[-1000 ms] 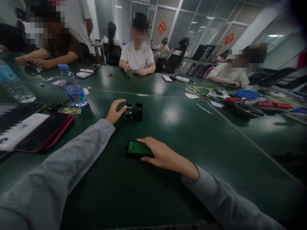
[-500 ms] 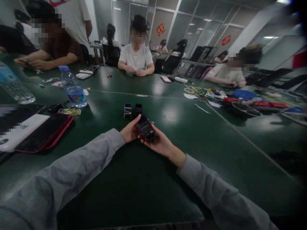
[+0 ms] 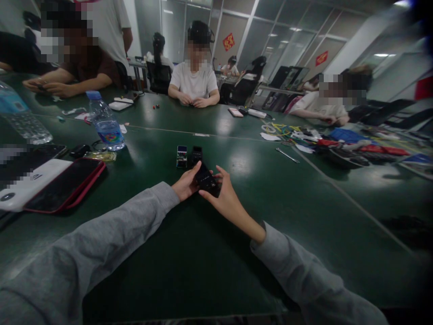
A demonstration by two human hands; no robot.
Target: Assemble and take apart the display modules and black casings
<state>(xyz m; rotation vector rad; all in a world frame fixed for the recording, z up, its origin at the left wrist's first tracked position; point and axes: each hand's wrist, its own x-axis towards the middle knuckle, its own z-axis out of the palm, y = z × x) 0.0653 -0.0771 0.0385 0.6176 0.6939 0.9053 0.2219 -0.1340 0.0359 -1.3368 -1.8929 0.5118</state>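
A small black rectangular device (image 3: 205, 178) is tilted above the table, its near end pointing down to the right. My left hand (image 3: 186, 184) is closed round its left side, with the thumb along the top. Around the near right end, my right hand (image 3: 223, 192) has thumb and forefinger spread apart; whether a fingertip touches the casing I cannot tell. Just beyond, a black box-shaped part (image 3: 196, 152) stands on the table, partly hidden by the device. To its left is a small module (image 3: 181, 157) with a bare circuit board and a dark screen.
On the green table (image 3: 162, 271), phones (image 3: 67, 185) and two water bottles, the nearer one blue-capped (image 3: 106, 124), stand left. A wrench (image 3: 287, 155) lies right, before a heap of cables and cloth (image 3: 355, 144). Co-workers sit across the table, one in a white shirt (image 3: 194, 83).
My right hand has come out from under the black device, and its fingers have spread beside the near end. My left hand keeps its hold. The view has shifted slightly.
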